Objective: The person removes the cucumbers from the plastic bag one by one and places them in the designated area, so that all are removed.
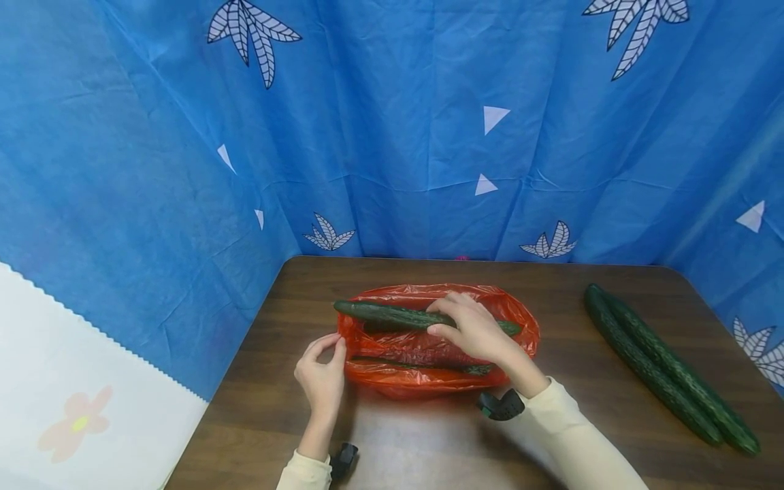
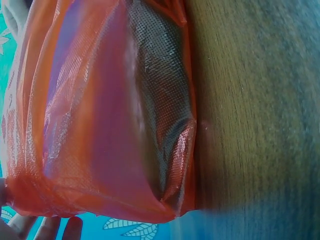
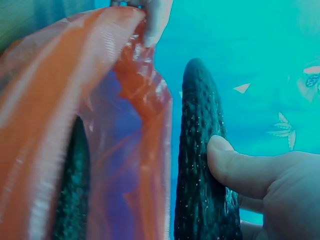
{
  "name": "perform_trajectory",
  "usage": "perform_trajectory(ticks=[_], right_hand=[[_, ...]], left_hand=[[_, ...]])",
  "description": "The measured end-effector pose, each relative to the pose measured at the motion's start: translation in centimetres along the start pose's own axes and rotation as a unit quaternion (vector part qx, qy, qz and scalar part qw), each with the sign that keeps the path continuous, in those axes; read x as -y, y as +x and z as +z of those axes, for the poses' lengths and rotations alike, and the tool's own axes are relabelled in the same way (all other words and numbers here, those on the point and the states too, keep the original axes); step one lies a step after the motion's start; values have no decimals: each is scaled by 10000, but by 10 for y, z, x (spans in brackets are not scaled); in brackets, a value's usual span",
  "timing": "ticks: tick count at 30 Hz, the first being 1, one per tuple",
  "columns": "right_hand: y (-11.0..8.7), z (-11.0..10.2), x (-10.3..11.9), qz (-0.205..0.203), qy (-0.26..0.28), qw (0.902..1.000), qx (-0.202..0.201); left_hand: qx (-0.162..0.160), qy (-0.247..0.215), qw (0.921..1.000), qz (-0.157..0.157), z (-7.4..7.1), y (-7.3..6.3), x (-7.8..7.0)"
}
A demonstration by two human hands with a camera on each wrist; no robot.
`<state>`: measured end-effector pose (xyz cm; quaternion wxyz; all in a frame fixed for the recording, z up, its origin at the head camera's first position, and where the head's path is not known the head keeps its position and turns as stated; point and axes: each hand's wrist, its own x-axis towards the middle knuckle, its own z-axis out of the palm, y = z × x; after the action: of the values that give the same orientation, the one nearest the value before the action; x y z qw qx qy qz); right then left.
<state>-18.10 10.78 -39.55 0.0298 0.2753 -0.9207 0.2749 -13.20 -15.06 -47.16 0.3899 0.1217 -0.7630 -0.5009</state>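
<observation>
A red plastic bag [image 1: 429,391] lies open in the middle of the table. My left hand [image 1: 322,374] pinches the left edge of its mouth between thumb and fingers. With thumb and fingers my right hand [image 1: 474,330] grips a long green cucumber [image 1: 392,314] over the bag's opening; its left end sticks out past the rim. In the right wrist view the thumb [image 3: 240,167] presses on the bumpy skin of that cucumber [image 3: 200,150]. Another cucumber [image 3: 75,185] lies inside the bag, and the left wrist view shows a dark shape [image 2: 162,65] through the film.
Two more cucumbers [image 1: 661,367] lie side by side at the right of the brown wooden table [image 1: 257,408]. A blue patterned curtain [image 1: 392,136] hangs behind the table and along its sides. White cloth [image 1: 92,381] with a flower print is at the lower left.
</observation>
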Motion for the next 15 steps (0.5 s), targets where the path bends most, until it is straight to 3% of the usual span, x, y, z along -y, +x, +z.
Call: perform_trajectory(ticks=[15], right_hand=[[-14, -51, -16, 425, -273, 9976, -473]], left_hand=[[61, -34, 10000, -24, -1, -1, -1]])
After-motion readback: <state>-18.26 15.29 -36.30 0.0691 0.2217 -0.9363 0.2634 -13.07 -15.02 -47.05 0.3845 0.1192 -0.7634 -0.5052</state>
